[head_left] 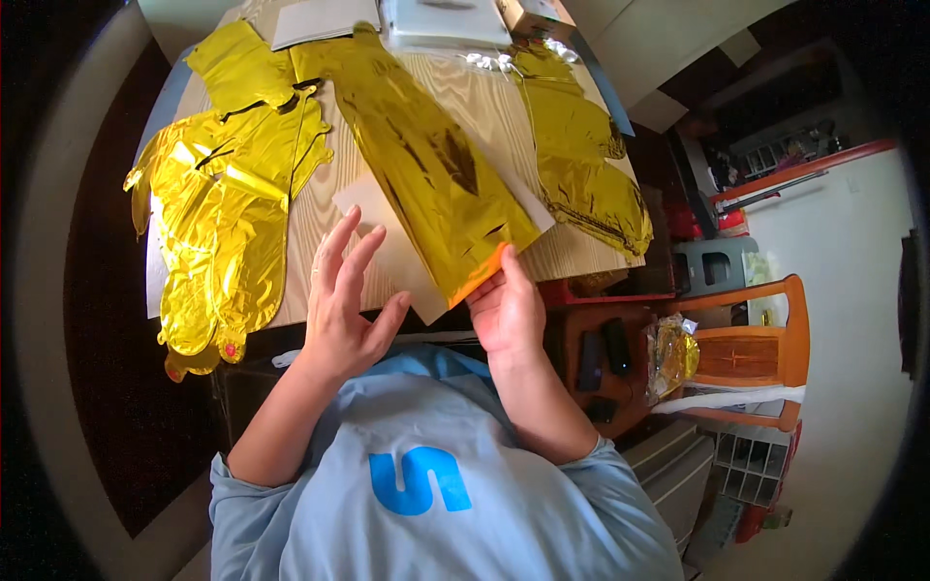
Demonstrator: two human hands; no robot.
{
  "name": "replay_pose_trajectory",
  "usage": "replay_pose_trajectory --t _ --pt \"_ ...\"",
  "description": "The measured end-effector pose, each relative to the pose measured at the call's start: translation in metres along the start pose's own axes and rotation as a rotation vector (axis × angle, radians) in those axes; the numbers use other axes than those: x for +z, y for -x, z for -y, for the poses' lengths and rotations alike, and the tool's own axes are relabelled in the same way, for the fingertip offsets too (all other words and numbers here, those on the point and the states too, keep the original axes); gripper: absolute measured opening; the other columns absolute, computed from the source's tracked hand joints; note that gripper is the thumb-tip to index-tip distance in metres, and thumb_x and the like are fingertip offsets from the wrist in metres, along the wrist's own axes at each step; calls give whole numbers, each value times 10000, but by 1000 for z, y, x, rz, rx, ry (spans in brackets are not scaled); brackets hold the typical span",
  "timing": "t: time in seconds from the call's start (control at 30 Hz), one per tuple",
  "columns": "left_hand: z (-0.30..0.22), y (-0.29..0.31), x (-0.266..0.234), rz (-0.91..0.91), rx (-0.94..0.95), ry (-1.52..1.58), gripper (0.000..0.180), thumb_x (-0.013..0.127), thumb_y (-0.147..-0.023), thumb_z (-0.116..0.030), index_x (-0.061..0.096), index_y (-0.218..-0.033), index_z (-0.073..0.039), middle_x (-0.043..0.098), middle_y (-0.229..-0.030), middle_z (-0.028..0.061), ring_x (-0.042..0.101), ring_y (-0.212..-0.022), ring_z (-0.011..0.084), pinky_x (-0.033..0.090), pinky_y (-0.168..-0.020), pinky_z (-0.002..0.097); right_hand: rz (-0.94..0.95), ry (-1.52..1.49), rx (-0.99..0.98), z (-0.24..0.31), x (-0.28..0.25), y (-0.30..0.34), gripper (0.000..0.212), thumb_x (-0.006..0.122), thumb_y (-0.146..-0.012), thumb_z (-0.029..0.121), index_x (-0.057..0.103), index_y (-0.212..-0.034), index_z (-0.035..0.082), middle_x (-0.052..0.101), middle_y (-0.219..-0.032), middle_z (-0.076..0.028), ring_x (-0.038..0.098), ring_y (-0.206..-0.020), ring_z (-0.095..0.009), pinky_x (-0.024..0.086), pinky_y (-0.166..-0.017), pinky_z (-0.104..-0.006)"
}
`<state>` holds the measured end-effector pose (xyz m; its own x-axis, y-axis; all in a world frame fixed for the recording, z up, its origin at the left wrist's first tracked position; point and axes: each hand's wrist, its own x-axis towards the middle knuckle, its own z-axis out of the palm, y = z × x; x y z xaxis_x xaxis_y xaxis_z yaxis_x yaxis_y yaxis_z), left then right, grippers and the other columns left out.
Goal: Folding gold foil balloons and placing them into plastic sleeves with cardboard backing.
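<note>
A long, flat gold foil balloon [417, 145] lies slantwise across the middle of the wooden table [320, 228], its near end close to my body. My right hand [509, 310] pinches that near end at its corner, where the edge looks orange; the thumb is on top and the other fingers curl beneath. Beside it, my left hand [339, 300] hovers with fingers spread, holding nothing. Under the balloon lies a pale sheet of card [387, 237]. Several shiny gold foil balloons [242, 232] overlap at the left, some hanging over the table's front edge.
More flat gold foil [586, 145] lies at the table's right side, near small white pieces [489, 63]. A clear plastic-wrapped stack [446, 24] and a cardboard box [531, 17] stand at the back. To the right, a wooden chair [741, 353] holds a plastic bag [668, 358].
</note>
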<state>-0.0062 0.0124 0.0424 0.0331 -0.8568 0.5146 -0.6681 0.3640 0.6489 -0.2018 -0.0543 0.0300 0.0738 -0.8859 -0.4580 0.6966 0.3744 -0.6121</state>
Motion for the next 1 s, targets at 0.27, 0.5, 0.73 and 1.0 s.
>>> replay_pose_trajectory --t 0.27,0.5,0.73,1.0 --pt "5 8 -13 177 -5 -93 872 828 -710 -338 453 -1454 -81 389 -1510 246 377 -1401 445 269 -1166 566 72 157 87 -2 -18 20 332 572 -1025 313 588 -1229 51 654 -1183 -122 651 -1071 -258 532 -937 -434" --pt "9 14 2 271 225 -165 629 677 -693 -7 600 -1312 -91 558 -1385 156 514 -1313 370 394 -1116 549 110 486 155 25 -41 24 287 590 -1009 258 655 -1043 -19 714 -894 -162 716 -752 -237 587 -702 -352" --pt "14 5 3 295 455 -240 465 633 -839 -127 626 -1296 -48 608 -1326 147 564 -1273 335 442 -1083 506 196 413 229 26 -45 23 268 585 -1007 238 649 -1093 -7 720 -947 -162 707 -772 -218 578 -714 -333" --pt "3 -20 -31 212 485 -139 376 605 -891 -94 634 -1247 22 671 -1236 198 651 -1175 347 508 -1023 460 467 585 -347 34 -37 24 461 743 -919 243 551 -1260 -1 584 -1229 -87 559 -1046 -128 482 -880 -292"
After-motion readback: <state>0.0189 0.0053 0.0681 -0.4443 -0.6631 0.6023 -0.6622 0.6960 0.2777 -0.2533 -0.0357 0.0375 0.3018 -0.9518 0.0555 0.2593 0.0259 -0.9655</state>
